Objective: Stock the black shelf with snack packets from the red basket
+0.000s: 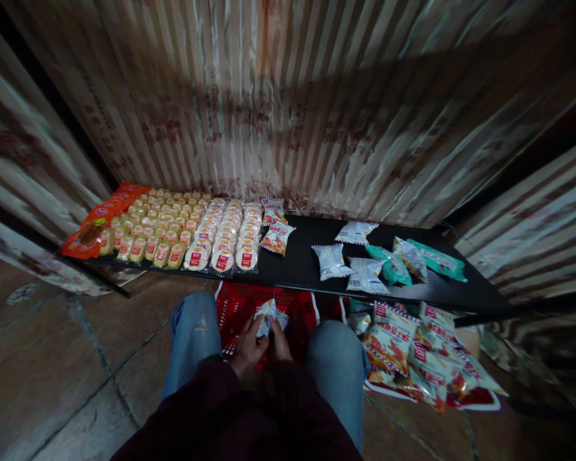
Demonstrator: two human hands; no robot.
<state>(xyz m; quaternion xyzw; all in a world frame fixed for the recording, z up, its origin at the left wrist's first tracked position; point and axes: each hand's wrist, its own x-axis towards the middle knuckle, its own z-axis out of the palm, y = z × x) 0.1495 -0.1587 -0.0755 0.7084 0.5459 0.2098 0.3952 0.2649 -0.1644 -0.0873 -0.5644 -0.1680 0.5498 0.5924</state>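
Between my knees, my left hand (250, 346) and my right hand (279, 339) hold a small white snack bag (267, 314) from its two sides. The bag is above a red basket (297, 310). Beyond it, on a black shelf (292, 272), two white and orange snack bags (277, 237) stand beside rows of round white packaged cakes (222, 256). Farther right on the shelf lie several pale bags (331, 261) and two teal bags (444, 261).
Small yellow packaged cakes (160, 255) and an orange bag (98, 221) fill the shelf's left end. A second red basket (484, 404), heaped with snack bags (388, 339), is at my right knee. Striped curtain (288, 109) hangs behind the shelf.
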